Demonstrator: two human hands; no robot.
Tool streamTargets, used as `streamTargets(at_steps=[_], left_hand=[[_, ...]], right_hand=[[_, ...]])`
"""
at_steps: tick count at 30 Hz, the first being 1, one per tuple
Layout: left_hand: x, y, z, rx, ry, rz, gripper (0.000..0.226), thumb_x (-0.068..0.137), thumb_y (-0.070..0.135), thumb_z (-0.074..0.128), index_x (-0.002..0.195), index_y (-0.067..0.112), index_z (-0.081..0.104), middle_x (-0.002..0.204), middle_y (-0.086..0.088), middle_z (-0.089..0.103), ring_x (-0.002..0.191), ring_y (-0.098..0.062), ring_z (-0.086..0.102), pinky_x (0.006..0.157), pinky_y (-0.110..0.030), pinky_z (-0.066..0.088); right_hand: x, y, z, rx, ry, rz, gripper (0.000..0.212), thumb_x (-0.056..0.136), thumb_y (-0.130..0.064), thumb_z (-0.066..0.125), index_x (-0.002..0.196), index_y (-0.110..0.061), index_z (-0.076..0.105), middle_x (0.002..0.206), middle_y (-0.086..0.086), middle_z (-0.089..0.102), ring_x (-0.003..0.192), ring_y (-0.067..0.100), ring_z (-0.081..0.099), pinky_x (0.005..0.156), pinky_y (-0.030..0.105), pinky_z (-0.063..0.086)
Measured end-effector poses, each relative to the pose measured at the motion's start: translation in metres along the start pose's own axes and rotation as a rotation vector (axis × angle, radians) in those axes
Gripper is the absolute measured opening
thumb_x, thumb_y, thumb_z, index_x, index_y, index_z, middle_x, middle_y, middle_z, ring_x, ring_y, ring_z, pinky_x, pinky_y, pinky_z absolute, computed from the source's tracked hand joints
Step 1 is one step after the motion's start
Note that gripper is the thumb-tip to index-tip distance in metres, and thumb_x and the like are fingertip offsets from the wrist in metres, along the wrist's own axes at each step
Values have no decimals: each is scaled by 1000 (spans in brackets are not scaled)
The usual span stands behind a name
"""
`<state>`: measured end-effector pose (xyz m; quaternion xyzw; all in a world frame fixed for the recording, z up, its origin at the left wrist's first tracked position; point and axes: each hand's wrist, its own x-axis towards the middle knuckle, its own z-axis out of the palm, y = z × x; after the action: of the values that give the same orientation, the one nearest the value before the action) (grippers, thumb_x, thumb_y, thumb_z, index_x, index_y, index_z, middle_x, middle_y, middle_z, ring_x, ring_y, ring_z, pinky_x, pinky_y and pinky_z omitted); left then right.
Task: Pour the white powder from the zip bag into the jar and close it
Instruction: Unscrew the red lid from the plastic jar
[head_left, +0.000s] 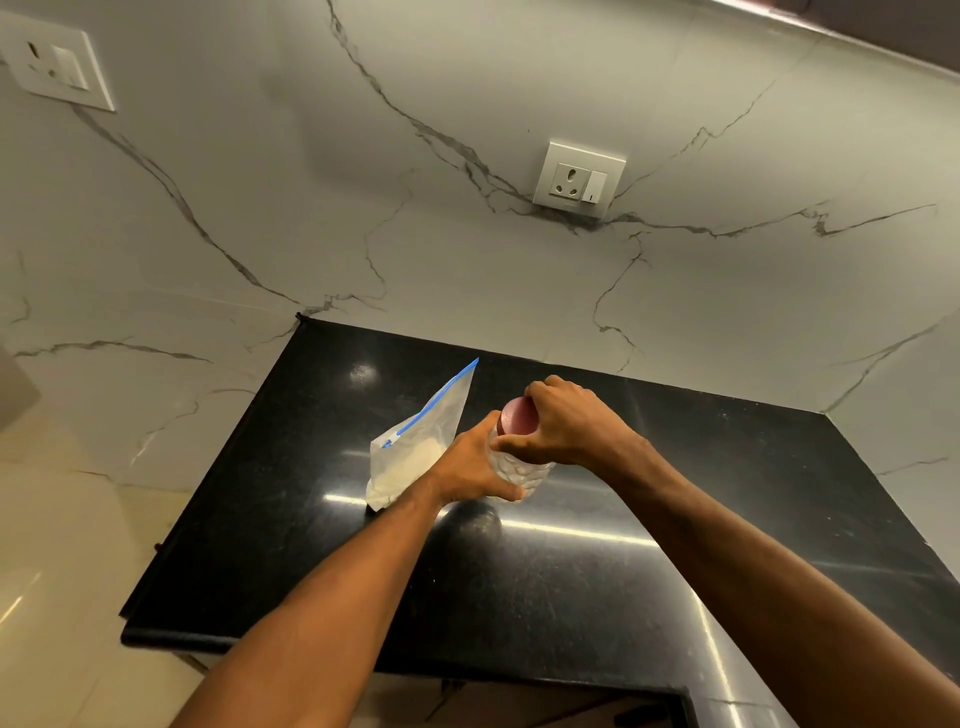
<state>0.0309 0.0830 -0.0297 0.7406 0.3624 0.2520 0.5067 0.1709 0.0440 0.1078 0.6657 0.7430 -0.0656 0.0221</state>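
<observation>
Steadying the jar (519, 470) on the black table (675, 545), the left hand (475, 467) wrapped its body so it could not turn; the right hand (566, 423) gripped the red lid (517, 415), probably to unscrew it; the bag (415, 447), zipped and full of powder, lay just beside.

- It was a home kitchen.
- A polished black stone counter (597, 571) met a marble-veined wall (311, 208).
- Two sockets (578, 179) with switches sat on that wall above it.
</observation>
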Motion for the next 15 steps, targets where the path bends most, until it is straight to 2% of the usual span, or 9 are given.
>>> streamTargets(at_steps=[2,4,7,10,13,15], left_hand=[[0,1,1,6,-3,3,91,70,29,90,143,29,36,131,2,61,119,-16,61,104,-36,52],[0,1,3,10,-13,0,92,72,28,89,145,28,34,134,0,59,122,-18,60,107,-38,50],[0,2,4,-31,-32,-10,94,72,25,89,146,28,31,140,-2,54,129,-21,55,111,-42,46],[-1,2,7,-34,-32,-9,94,74,27,87,146,32,27,145,-1,50,134,-20,50,114,-40,42],[0,4,8,-41,-27,-9,93,73,25,88,144,31,29,143,-1,51,132,-21,52,112,-41,44],[2,5,8,-31,-19,-5,94,71,24,89,145,27,32,138,-2,55,127,-20,56,109,-42,48]], right_hand=[[0,1,3,-3,14,13,71,76,-65,68,125,-15,53,119,6,61,95,17,54,83,29,51],[1,2,3,30,-14,-10,71,76,-60,72,128,-17,51,122,5,59,98,16,52,81,26,49],[2,7,0,45,-82,-82,77,75,-51,79,137,-21,45,133,3,52,114,18,49,87,27,47],[1,12,-5,11,-132,-150,83,74,-45,82,142,-27,39,142,-1,45,128,23,40,97,36,44],[1,18,-5,58,-123,-123,85,74,-53,78,144,-25,38,143,1,45,128,22,43,98,35,44],[-1,21,-3,96,-70,-33,83,74,-64,72,138,-19,43,136,5,51,117,21,51,93,31,47]])
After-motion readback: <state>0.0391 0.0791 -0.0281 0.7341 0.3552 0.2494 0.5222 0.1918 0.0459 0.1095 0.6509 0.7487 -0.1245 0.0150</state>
